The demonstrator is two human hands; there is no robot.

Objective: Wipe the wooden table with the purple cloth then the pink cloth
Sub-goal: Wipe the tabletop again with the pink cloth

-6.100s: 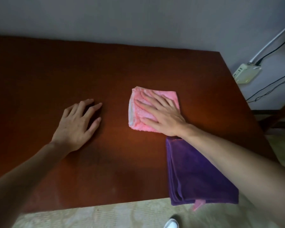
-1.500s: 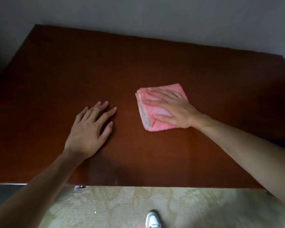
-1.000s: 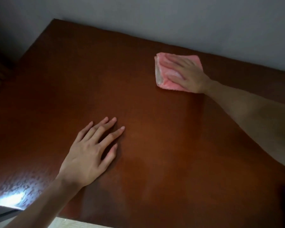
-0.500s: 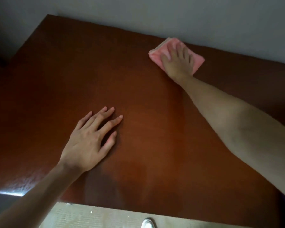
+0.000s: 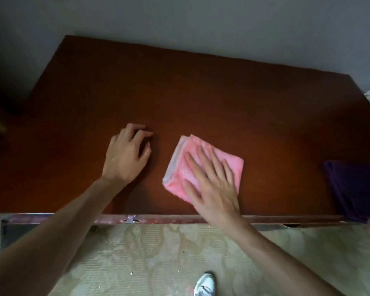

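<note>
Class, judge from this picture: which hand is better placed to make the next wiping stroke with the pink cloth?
Right. The right hand lies flat on the pink cloth; the left hand rests on bare table, beside it.

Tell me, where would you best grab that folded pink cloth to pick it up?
Probably by the layered edge of the pink cloth, on its left, coming from the left. The stacked folds show there, so one pinch gathers every layer. The right hand lies flat over its near right part.

A white sneaker (image 5: 204, 284) stands on the pale patterned carpet (image 5: 158, 253), with a grey wall (image 5: 201, 22) behind.
</note>
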